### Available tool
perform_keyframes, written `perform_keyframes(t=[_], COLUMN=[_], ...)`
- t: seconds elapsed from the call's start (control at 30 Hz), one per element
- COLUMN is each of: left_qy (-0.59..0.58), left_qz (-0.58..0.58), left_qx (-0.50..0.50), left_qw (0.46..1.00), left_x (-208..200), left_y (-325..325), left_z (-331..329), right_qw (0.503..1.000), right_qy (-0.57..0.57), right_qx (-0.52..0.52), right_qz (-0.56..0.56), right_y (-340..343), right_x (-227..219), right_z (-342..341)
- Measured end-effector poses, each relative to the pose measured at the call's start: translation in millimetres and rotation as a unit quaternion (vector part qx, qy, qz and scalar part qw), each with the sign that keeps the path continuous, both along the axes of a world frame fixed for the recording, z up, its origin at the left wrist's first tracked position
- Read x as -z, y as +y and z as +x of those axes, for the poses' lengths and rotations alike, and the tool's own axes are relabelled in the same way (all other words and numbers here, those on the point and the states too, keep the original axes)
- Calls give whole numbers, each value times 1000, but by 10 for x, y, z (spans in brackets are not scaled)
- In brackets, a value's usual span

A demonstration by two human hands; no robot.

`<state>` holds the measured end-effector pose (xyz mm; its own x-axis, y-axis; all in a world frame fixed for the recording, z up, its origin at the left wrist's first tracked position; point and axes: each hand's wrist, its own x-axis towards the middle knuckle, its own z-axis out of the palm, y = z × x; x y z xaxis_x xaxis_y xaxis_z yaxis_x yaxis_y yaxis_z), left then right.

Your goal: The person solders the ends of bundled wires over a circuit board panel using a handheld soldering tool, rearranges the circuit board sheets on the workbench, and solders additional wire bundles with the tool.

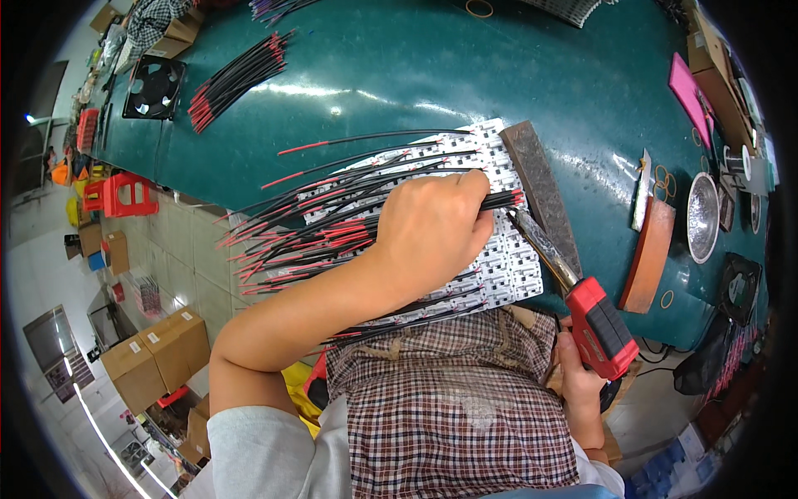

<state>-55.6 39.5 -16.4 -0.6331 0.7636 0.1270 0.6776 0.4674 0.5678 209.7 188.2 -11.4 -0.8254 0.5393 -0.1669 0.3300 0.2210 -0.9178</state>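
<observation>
My left hand reaches over a white panel of small circuit boards. Its fingers are closed around a bundle of black wires with red ends. In my right hand is a red and black soldering iron with a metal barrel, its tip close to the red wire ends; whether they touch, I cannot tell. More black-and-red wires lie across the panel and fan out past its left side. A dark flat bar rests along the panel's right edge.
On the green table a wire bundle and a black fan lie far left. To the right are an orange-brown block, a blade-like tool, a metal bowl, rubber bands and a solder spool.
</observation>
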Motion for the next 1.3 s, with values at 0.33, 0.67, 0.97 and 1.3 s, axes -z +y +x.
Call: perform_keyframes(t=[0.33,0.67,0.97,1.3], left_qy=[-47,-22,-86,31], left_qz=[-40,-25,-35,-6], left_qx=[31,28,0,10], left_qw=[998,999,996,999], left_x=[-66,-60,-126,-218], left_y=[1,25,46,22], left_z=[-104,-54,-73,-72], right_qw=[1000,1000,999,999], right_qy=[-3,4,20,11], right_qx=[-11,17,16,50], right_qz=[10,8,34,-10], right_y=[-5,-31,-11,-30], right_x=[-6,29,93,18], right_z=[-31,104,149,163])
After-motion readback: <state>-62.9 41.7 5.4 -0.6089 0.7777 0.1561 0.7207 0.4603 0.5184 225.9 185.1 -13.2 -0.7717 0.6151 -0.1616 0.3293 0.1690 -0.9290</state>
